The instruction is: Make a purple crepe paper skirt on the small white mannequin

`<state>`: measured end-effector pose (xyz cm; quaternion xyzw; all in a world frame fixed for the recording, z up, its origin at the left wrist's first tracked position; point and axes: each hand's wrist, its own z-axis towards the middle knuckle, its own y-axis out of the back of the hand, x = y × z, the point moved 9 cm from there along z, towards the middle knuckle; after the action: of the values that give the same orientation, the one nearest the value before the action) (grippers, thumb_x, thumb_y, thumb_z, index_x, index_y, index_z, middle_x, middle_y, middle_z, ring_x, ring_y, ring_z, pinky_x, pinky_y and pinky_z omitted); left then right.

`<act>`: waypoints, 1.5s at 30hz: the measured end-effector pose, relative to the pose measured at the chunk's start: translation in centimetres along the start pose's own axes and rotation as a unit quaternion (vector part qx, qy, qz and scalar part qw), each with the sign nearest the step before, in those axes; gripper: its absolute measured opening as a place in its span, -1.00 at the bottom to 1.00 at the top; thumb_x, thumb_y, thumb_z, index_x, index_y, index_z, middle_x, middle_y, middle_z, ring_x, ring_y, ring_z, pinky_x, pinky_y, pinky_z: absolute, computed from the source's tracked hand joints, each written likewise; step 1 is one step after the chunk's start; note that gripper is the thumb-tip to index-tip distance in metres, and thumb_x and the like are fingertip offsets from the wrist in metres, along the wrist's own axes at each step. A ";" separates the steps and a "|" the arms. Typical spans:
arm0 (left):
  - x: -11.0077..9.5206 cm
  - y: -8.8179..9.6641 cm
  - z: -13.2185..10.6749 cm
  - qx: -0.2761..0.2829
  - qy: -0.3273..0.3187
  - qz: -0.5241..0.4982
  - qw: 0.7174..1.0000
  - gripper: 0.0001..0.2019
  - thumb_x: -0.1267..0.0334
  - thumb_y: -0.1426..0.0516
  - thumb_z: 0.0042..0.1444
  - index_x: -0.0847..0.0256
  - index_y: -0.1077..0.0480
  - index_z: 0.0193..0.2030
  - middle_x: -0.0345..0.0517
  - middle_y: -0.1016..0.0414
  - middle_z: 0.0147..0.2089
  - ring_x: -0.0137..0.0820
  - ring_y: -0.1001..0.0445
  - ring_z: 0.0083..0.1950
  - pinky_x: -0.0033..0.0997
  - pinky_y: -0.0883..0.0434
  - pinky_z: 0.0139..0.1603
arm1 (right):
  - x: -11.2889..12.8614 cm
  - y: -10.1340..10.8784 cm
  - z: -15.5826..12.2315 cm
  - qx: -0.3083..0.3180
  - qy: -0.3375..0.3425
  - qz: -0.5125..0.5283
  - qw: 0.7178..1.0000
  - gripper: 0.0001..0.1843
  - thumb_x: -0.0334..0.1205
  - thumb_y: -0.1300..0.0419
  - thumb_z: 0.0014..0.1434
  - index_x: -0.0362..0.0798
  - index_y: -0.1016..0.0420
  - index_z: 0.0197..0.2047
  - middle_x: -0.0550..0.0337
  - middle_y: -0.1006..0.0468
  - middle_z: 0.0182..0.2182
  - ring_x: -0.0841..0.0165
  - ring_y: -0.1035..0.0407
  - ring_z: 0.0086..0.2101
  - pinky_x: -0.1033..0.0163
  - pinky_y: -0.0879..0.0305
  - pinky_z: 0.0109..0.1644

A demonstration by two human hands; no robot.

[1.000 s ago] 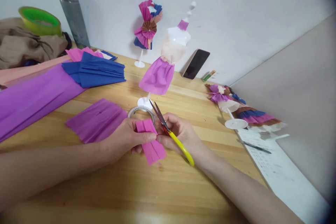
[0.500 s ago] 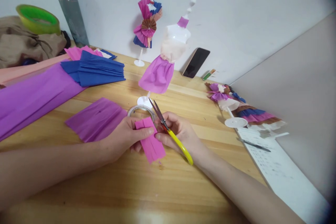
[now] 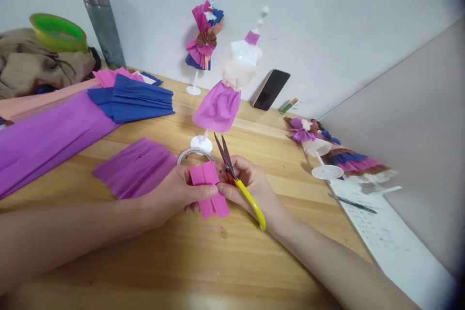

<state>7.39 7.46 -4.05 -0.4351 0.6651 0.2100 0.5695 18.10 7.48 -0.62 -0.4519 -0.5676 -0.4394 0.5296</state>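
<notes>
My left hand (image 3: 181, 191) pinches a small folded piece of pink crepe paper (image 3: 202, 173), its thumb lying across the middle. Yellow-handled scissors (image 3: 250, 201) rest in my right hand (image 3: 250, 186), blades slightly apart and pointing up and away. The right thumb and fingertips also touch the right edge of the pink paper. Just behind the paper lies a roll of tape (image 3: 196, 151), partly hidden by it. A flat purple crepe paper piece (image 3: 136, 169) is left of my left hand. Beyond the tape stands a white mini dress form (image 3: 247, 53) wearing a purple skirt (image 3: 218, 106).
Blue crepe paper (image 3: 141, 99) and long purple crepe paper (image 3: 54, 140) lie at the left, near a bottle (image 3: 103, 24) and a green tape roll (image 3: 60, 34). A phone (image 3: 271, 89) leans on the wall. At right are a decorated dress form (image 3: 327, 172), paper sheet (image 3: 392, 232) and pen (image 3: 356, 204).
The pink paper has turned more upright and shifted slightly right, with my left thumb further across it. The scissors have tilted a little more upright. The camera view has shifted slightly.
</notes>
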 end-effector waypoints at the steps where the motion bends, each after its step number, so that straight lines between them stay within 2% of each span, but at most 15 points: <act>1: -0.1 0.0 -0.1 -0.005 -0.004 0.005 1.000 -0.67 0.04 -0.32 -0.10 0.28 -0.41 -0.44 -0.26 -0.35 -0.61 -0.58 -0.22 -0.62 -0.59 -0.15 -0.64 | 0.1 0.0 0.0 -0.003 0.004 -0.005 1.000 -0.57 -0.15 -0.49 -0.19 -0.01 -0.36 -0.32 0.36 -0.38 -0.54 0.47 -0.23 -0.53 0.32 -0.19 -0.45; 6: 0.1 0.4 -0.2 -0.034 0.008 -0.001 0.999 -0.71 0.09 -0.33 -0.11 0.28 -0.42 -0.46 -0.27 -0.33 -0.62 -0.59 -0.19 -0.63 -0.58 -0.12 -0.64 | 0.1 -0.1 0.1 0.002 0.010 0.003 1.000 -0.54 -0.09 -0.51 -0.19 -0.01 -0.38 -0.31 0.36 -0.38 -0.54 0.47 -0.24 -0.55 0.33 -0.22 -0.47; 9: 0.1 0.7 -0.3 -0.034 0.002 -0.048 0.998 -0.71 0.10 -0.34 -0.12 0.29 -0.47 -0.41 -0.23 -0.39 -0.57 -0.60 -0.16 -0.61 -0.57 -0.06 -0.63 | -0.1 -0.2 -0.1 0.012 -0.009 0.040 0.999 -0.53 -0.05 -0.50 -0.16 -0.02 -0.38 -0.28 0.37 -0.38 -0.54 0.49 -0.27 -0.57 0.34 -0.23 -0.49; 11: -0.1 1.4 -0.5 -0.059 -0.001 -0.079 0.995 -0.71 0.10 -0.35 -0.14 0.29 -0.46 -0.44 -0.25 -0.36 -0.59 -0.61 -0.11 -0.61 -0.57 0.00 -0.62 | -0.2 -0.2 -0.5 0.025 -0.023 0.065 0.997 -0.53 0.01 -0.46 -0.09 -0.03 -0.39 -0.23 0.35 -0.41 -0.53 0.49 -0.32 -0.57 0.35 -0.24 -0.49; 15: -1.6 3.3 -1.0 -0.134 -0.015 -0.108 0.985 -0.69 0.11 -0.37 -0.19 0.30 -0.43 -0.54 -0.30 -0.25 -0.66 -0.62 -0.06 -0.60 -0.56 0.03 -0.59 | -0.1 -1.1 -1.6 0.115 -0.033 0.106 0.987 -0.52 0.13 -0.34 0.06 -0.04 -0.39 -0.12 0.21 -0.52 -0.47 0.44 -0.41 -0.56 0.36 -0.26 -0.50; 19: -3.6 5.1 -1.3 -0.192 -0.045 -0.136 0.971 -0.62 0.15 -0.40 -0.23 0.27 -0.29 -0.65 -0.35 -0.14 -0.72 -0.63 -0.03 -0.63 -0.56 0.06 -0.61 | -0.4 -2.4 -2.9 0.230 -0.082 0.141 0.960 -0.45 0.26 -0.25 0.09 -0.04 -0.40 -0.11 0.09 -0.57 -0.42 0.35 -0.48 -0.53 0.31 -0.32 -0.48; 22: -4.5 5.9 -1.1 -0.200 -0.065 -0.181 0.961 -0.61 0.21 -0.40 -0.23 0.25 -0.23 -0.65 -0.37 -0.12 -0.74 -0.65 -0.01 -0.66 -0.57 0.06 -0.63 | -0.9 -2.5 -3.2 0.260 -0.106 0.125 0.952 -0.43 0.28 -0.25 0.07 -0.03 -0.43 -0.10 0.04 -0.59 -0.40 0.29 -0.51 -0.50 0.27 -0.32 -0.46; 26: -5.0 6.1 -1.1 -0.192 -0.077 -0.209 0.956 -0.63 0.24 -0.38 -0.21 0.25 -0.23 -0.64 -0.35 -0.15 -0.75 -0.66 -0.02 -0.69 -0.61 0.06 -0.66 | -1.4 -2.8 -3.0 0.298 -0.081 0.108 0.945 -0.35 0.35 -0.18 0.10 -0.11 -0.46 -0.08 -0.07 -0.59 -0.33 0.23 -0.54 -0.45 0.23 -0.34 -0.42; 31: -5.4 5.8 -1.2 -0.175 -0.084 -0.215 0.957 -0.64 0.24 -0.36 -0.18 0.26 -0.23 -0.63 -0.33 -0.16 -0.75 -0.67 -0.04 -0.69 -0.63 0.03 -0.66 | -1.2 -2.9 -2.6 0.286 -0.048 0.135 0.947 -0.38 0.28 -0.12 0.20 -0.16 -0.45 -0.06 -0.05 -0.58 -0.35 0.29 -0.52 -0.49 0.27 -0.36 -0.43; 40: -5.2 6.2 -1.0 -0.184 -0.077 -0.224 0.954 -0.68 0.27 -0.34 -0.14 0.25 -0.25 -0.61 -0.34 -0.16 -0.74 -0.66 -0.03 -0.69 -0.63 0.05 -0.68 | -0.7 -2.4 -2.3 0.251 -0.067 0.158 0.953 -0.42 0.25 -0.17 0.17 -0.17 -0.46 -0.12 -0.01 -0.58 -0.38 0.30 -0.49 -0.51 0.24 -0.35 -0.42; 45: -4.8 6.2 -0.9 -0.189 -0.063 -0.224 0.954 -0.67 0.30 -0.32 -0.10 0.25 -0.22 -0.64 -0.34 -0.16 -0.75 -0.66 -0.04 -0.70 -0.64 0.04 -0.68 | -1.0 -2.5 -2.2 0.262 -0.054 0.168 0.949 -0.43 0.24 -0.15 0.19 -0.16 -0.45 -0.12 0.00 -0.56 -0.39 0.31 -0.47 -0.52 0.23 -0.35 -0.44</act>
<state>1.71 11.69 -0.67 -0.6584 0.4615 0.2260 0.5500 16.16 4.82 -1.51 -0.4088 -0.6063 -0.1554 0.6642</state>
